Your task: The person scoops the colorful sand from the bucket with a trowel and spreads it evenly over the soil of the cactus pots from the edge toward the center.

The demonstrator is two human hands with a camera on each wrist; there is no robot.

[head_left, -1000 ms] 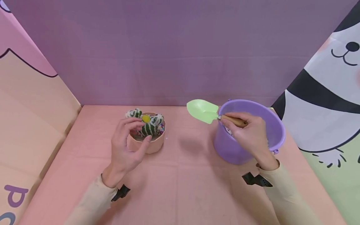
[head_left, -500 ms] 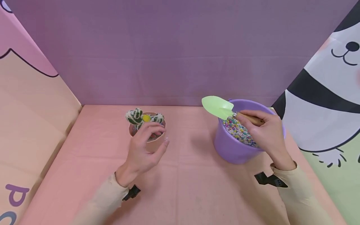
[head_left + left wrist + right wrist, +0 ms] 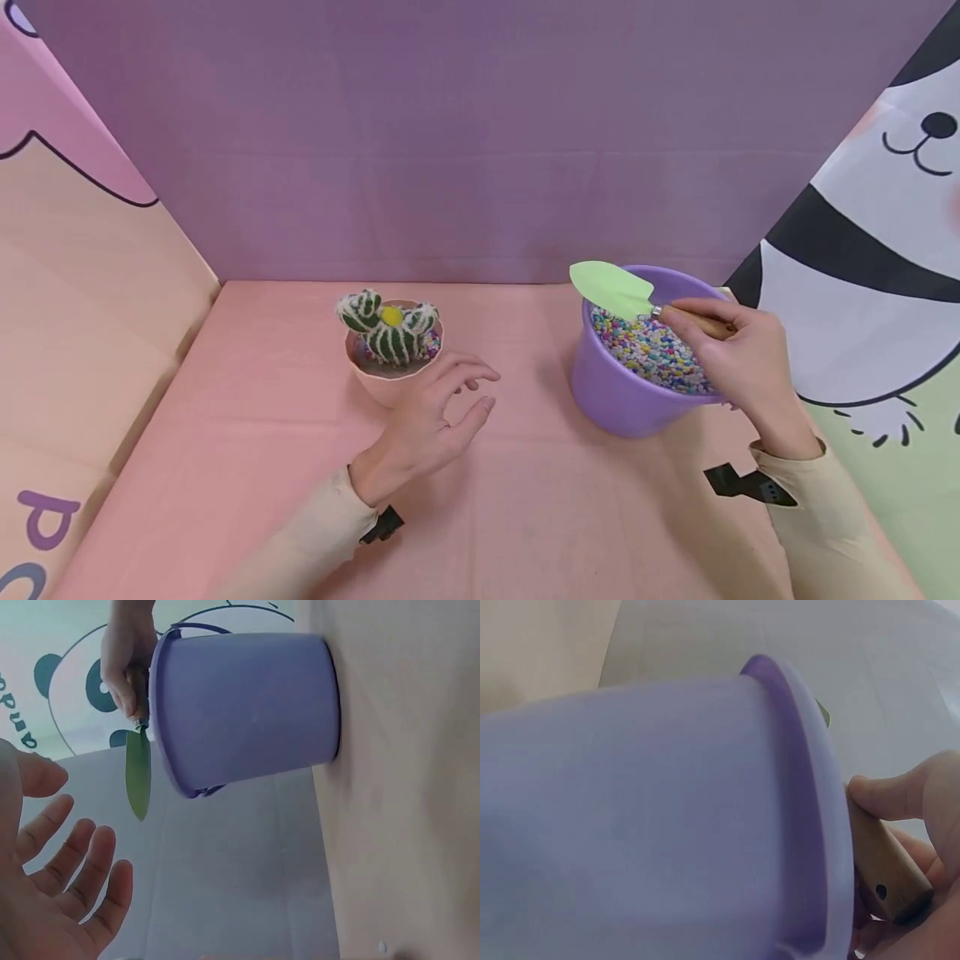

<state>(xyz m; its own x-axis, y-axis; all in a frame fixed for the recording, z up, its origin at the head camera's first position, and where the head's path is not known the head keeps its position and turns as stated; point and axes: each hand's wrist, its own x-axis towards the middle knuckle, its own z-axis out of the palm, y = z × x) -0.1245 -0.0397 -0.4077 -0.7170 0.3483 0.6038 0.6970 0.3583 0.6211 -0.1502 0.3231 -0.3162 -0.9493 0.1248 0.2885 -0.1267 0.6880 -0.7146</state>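
My right hand (image 3: 738, 354) grips the wooden handle (image 3: 889, 866) of a trowel, whose light green blade (image 3: 611, 287) points left. The trowel is over the purple bucket (image 3: 626, 400), its tip past the bucket's left rim. Colourful pebbles (image 3: 648, 354) fill the lower part of the bucket. With nothing in it, my left hand (image 3: 431, 421) hovers between the pot and the bucket, fingers loosely bent. Just behind it stands a scalloped peach pot (image 3: 375, 385) holding a green-and-white cactus (image 3: 393, 342) with a yellow flower and some coloured pebbles at its base.
A pink cloth-covered table (image 3: 510, 517) lies under everything. Behind it rises a purple backdrop (image 3: 480, 150). Printed panels flank both sides, the right one with a panda (image 3: 877, 325). In the left wrist view a small pale speck (image 3: 382, 946) lies on the table.
Both hands have moved right. The left hand has left the cactus pot's front, while the right hand has carried the trowel from beside the bucket to above its pebbles.
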